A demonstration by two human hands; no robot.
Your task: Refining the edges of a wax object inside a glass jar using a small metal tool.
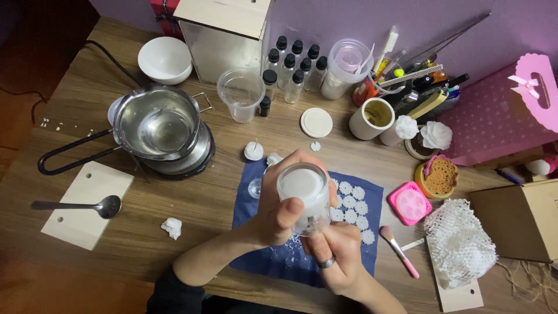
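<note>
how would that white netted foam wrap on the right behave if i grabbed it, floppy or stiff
The white netted foam wrap would probably be floppy: it lies slumped and crumpled over the wooden board. Its open mesh suggests it is very light and would squash easily. It seems unlikely to roll or slide, though it might snag on the pink brush beside it.

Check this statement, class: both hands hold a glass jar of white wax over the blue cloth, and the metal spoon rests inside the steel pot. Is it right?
One detail is wrong. In the head view the metal spoon lies on the pale wooden board left of the blue cloth, not inside the steel pot. Left hand and right hand do hold the glass jar.
</note>
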